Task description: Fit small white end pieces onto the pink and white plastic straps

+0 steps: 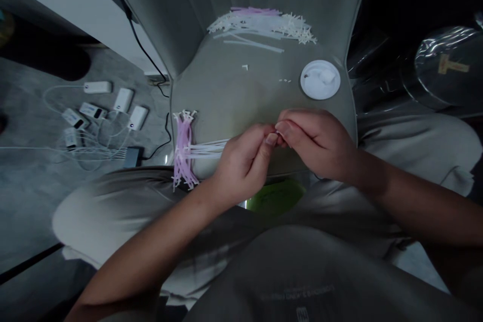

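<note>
My left hand [245, 161] and my right hand [320, 143] meet above the front part of the grey chair seat [226, 90]. Both are closed in a pinch, fingertips touching, around something tiny that the fingers mostly hide. Left of my left hand lies a bundle of pink sticks [183, 148] with white ends, and white sticks [207, 149] reach from it toward that hand. Beyond my right hand stands a round white dish [320, 79] with small bits inside. A few tiny white pieces [285, 80] and a small white corner piece [245, 67] rest on the seat.
At the seat's back lies a pile of white and pink sticks [260, 25] with white connectors. White power banks [97, 87] and cables lie on the floor at left, beside a grey hub [133, 157]. Something green [275, 196] shows below the seat edge. Clear plastic [445, 70] is at right.
</note>
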### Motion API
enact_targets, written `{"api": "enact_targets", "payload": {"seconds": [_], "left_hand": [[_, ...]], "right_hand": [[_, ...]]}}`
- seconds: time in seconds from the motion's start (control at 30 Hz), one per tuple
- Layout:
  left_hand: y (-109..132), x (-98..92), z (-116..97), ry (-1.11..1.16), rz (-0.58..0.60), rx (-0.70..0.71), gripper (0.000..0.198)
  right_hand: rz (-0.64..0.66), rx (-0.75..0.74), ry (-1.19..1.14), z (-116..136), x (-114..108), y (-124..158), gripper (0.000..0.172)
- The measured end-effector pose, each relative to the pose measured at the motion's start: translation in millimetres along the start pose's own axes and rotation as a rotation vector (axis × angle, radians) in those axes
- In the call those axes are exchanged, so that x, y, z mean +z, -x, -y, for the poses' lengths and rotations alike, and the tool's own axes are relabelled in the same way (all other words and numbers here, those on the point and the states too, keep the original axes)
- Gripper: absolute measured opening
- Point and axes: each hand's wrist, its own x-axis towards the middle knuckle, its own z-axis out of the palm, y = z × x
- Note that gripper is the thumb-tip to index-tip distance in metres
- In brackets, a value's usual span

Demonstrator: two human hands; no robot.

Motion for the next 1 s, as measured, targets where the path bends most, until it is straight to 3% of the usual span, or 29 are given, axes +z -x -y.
{"api": "enact_targets", "payload": {"seconds": [0.27, 0.47, 0.67, 0.83, 1.0], "left_hand": [[-1.7, -2.7, 4.7, -0.136, 0.028, 0.050, 0.018], [0.6, -5.3, 2.8, -0.287, 0.053, 0.076, 0.010], [-0.6, -10.5, -7.1, -0.445, 0.075, 0.031, 0.011], [-1.0, -13.5, -9.1, -0.618, 0.074, 0.082, 0.015], [0.6, -12.8, -6.0, -0.622, 0.042, 0.097, 0.013]], "right_hand": [[0.033, -0.080, 0.126, -1.6, -3.6, -3.0, 0.031], [0.081, 0.002, 0.118, -0.2, -5.5, -2.9, 0.032], [0.095, 0.128, -0.050, 2.3, -8.4, -3.3, 0.038], [0.103, 0.140, -0.074, 2.2, -9.3, -3.9, 0.039], [0.108, 0.138, -0.078, 2.0, -8.1, -3.8, 0.039]]}}
